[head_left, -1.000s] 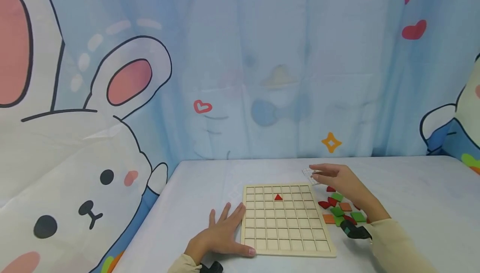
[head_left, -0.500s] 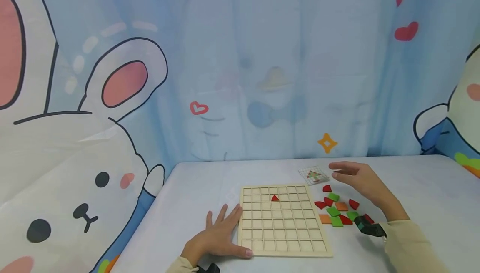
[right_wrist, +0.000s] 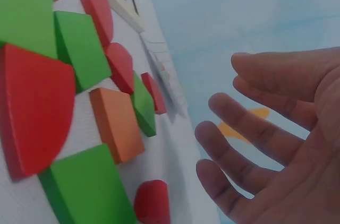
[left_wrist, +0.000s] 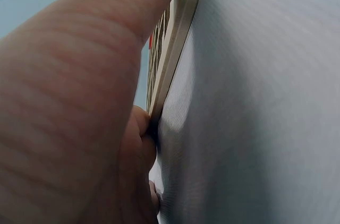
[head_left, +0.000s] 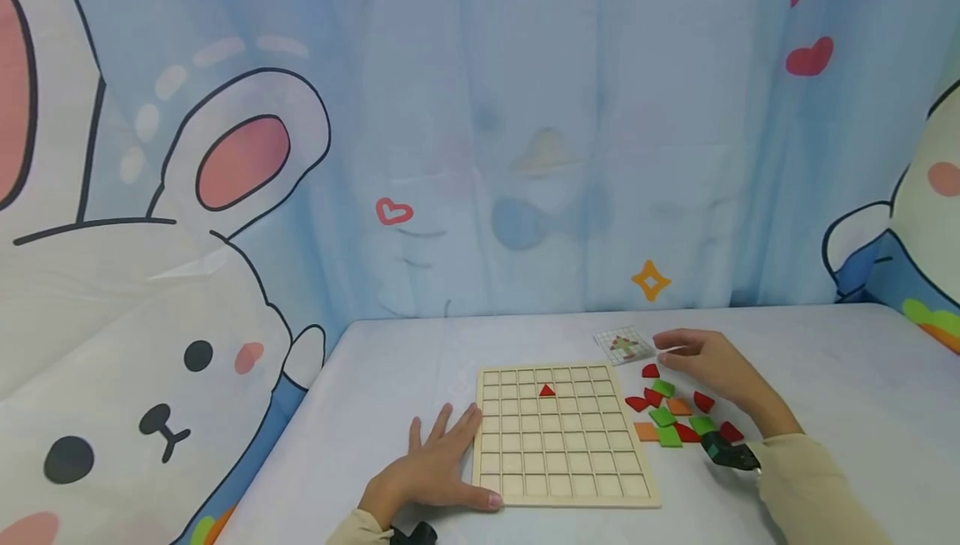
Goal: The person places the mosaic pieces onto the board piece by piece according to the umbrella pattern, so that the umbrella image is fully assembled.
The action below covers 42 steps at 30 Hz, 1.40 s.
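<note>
Wooden grid board [head_left: 531, 443] lies on the surface [head_left: 405, 370], its edge against the left hand [head_left: 435, 470], fingers spread; the right hand [head_left: 708, 364], fingers loosely parted, empty, hovers near the pattern card [head_left: 625, 345]. Bracing the board and pinching tiles [head_left: 663, 417] edgewise should work best.

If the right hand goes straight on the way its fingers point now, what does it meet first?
Probably the small patterned card, just ahead of the right hand in the head view. The hand looks raised, so it might pass over the card; its height is unclear.
</note>
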{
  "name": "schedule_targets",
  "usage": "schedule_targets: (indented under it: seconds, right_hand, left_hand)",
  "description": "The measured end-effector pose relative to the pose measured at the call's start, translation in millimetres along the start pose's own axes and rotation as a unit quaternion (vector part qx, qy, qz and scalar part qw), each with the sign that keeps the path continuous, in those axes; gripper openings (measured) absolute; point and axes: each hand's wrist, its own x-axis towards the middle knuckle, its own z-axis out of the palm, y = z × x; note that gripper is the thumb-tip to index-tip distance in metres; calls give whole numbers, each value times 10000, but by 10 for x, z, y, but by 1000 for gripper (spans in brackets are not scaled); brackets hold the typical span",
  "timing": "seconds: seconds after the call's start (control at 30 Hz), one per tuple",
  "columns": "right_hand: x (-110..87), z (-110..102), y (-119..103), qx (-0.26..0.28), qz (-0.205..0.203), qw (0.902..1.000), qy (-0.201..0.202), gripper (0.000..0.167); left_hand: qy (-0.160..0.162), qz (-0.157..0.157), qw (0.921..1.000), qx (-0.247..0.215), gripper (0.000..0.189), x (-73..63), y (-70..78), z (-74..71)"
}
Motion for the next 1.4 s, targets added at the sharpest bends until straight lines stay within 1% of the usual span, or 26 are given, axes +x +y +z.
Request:
schedule_targets:
  seconds: [0.13, 0.3, 0.4, 0.57, 0.77, 0.9, 1.03, 1.2, 1.4]
  right_hand:
    - [57, 41, 29, -63, 212, 9996, -147, 43]
    - [102, 90, 75, -172, 353, 9988, -288, 46]
    - [131, 126, 101, -287, 358, 9986, -248, 45]
    - [171, 177, 121, -486, 346, 9980, -228, 39]
    - [177, 202, 121, -596, 331, 9973, -258, 36]
    - [196, 225, 124, -671, 301, 9970, -223, 30]
    - [209, 232, 107, -683, 358, 9967, -246, 28]
    - [220, 244, 75, -617, 471, 9964, -344, 31]
    - [224, 294, 54, -419, 508, 9975, -249, 33]
  left_hand:
    - [34, 2, 10000, -18, 124, -4, 1, -8]
    - [30, 20, 10000, -79, 123, 5, -18, -2]
    - [-4, 17, 9999, -107, 123, 12, -26, 4]
    - [-22, -60, 10000, -62, 123, 24, -9, 15]
    - [-48, -131, 9999, -43, 123, 33, 9, 10]
    - [-40, -155, 9999, -45, 123, 26, 32, -8]
    - [-47, -179, 9998, -83, 123, 18, 43, -18]
    - [-36, -197, 9998, -77, 123, 18, 32, -18]
    - [-25, -186, 9998, -96, 123, 14, 22, -19]
